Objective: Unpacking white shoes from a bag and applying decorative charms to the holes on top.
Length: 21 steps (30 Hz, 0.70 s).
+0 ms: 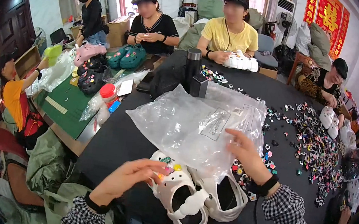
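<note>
Left hand [124,179]: bare, no glove, no rings visible. A black band sits snug round the wrist, dark and plain, like an elastic strap. Below it starts a black-and-white checked fabric sleeve [81,221], small gingham pattern, cuff loose and slightly rumpled.

Right hand [246,153]: bare as well, no rings that can be made out. A black strap, wider than the left one, wraps the wrist. The same black-and-white checked fabric covers the right forearm [285,219], cuff ending just short of the strap; the weave shows creases along the arm.
</note>
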Available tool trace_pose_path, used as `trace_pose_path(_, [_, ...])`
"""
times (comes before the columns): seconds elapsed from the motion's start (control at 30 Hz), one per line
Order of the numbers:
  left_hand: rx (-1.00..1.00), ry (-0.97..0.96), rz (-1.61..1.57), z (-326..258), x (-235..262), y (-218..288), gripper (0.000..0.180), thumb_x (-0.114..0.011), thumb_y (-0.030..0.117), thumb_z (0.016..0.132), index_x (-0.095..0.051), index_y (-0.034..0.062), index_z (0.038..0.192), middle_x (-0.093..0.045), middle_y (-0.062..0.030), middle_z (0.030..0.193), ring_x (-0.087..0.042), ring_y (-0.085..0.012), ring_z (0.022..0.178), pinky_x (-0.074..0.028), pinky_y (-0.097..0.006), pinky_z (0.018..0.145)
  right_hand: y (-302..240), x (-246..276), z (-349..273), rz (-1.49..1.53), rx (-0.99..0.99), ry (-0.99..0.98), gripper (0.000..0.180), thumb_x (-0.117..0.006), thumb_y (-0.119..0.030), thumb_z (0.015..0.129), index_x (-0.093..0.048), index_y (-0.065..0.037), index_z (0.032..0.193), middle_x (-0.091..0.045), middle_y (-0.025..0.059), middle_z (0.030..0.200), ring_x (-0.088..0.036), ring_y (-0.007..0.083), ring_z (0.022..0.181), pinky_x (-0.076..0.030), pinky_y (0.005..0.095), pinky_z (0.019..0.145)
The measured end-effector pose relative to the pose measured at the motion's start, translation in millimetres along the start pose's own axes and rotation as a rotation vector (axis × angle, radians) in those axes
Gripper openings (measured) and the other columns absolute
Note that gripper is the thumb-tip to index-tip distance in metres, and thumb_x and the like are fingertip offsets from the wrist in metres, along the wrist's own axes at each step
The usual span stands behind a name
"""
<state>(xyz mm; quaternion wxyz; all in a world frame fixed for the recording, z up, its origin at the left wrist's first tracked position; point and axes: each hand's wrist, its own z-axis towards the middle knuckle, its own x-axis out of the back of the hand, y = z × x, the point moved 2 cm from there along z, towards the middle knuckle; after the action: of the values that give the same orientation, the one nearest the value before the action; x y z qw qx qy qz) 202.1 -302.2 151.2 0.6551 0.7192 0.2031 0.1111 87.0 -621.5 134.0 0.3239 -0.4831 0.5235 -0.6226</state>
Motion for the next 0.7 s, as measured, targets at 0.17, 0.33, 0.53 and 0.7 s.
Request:
trace_pose_path(0.17, [-0.080, 0.311, -0.037, -5.4, 51.7, -2.2, 0.034, -0.051, 0.017, 0.098, -0.053, -0.0002, 0.128, -0.060, -0.0103, 0.125, -0.060, -0.0185, 0.106, -0.049, -0.032, 0.089, -39.7, 41.3, -5.9, -0.263, 0.213, 0.102, 0.052, -0.049, 0.007, 0.078, -0.057, -0.006, 0.129, -0.058, 0.0061, 0.124, -0.055, 0.0133, 0.106, -0.046, 0.0248, 0.084])
trace_pose_path(0.33, [-0.086, 0.321, 0.013, 9.9, 80.6, -8.2, 0.034, -0.050, 0.016, 0.098, -0.053, 0.0012, 0.129, -0.057, -0.0092, 0.128, -0.057, -0.0182, 0.113, -0.046, -0.032, 0.095, -31.0, 108.5, -37.7, -0.283, 0.234, 0.265, 0.060, -0.042, 0.011, 0.075, -0.054, -0.002, 0.133, -0.056, 0.0069, 0.132, -0.052, 0.0137, 0.115, -0.042, 0.0241, 0.093])
trace_pose_path(0.53, [-0.031, 0.091, 0.218, 90.1, 81.5, -12.0, 0.041, -0.052, 0.022, 0.099, -0.050, 0.0035, 0.136, -0.054, -0.0086, 0.133, -0.050, -0.0177, 0.122, -0.043, -0.033, 0.100, 46.4, 163.9, -40.2, -0.131, 0.146, 0.576, 0.066, -0.040, 0.011, 0.074, -0.050, -0.003, 0.139, -0.051, 0.0089, 0.141, -0.050, 0.0154, 0.124, -0.040, 0.0240, 0.098])
trace_pose_path(0.7, [-0.039, -0.067, 0.317, 138.7, 69.6, -2.3, 0.050, -0.052, 0.024, 0.100, -0.040, 0.0072, 0.145, -0.050, -0.0112, 0.139, -0.048, -0.0189, 0.125, -0.038, -0.034, 0.104, 85.4, 159.0, 9.1, -0.229, 0.130, 0.433, 0.064, -0.042, 0.010, 0.074, -0.053, -0.002, 0.135, -0.052, 0.0095, 0.141, -0.048, 0.0181, 0.129, -0.040, 0.0269, 0.100])
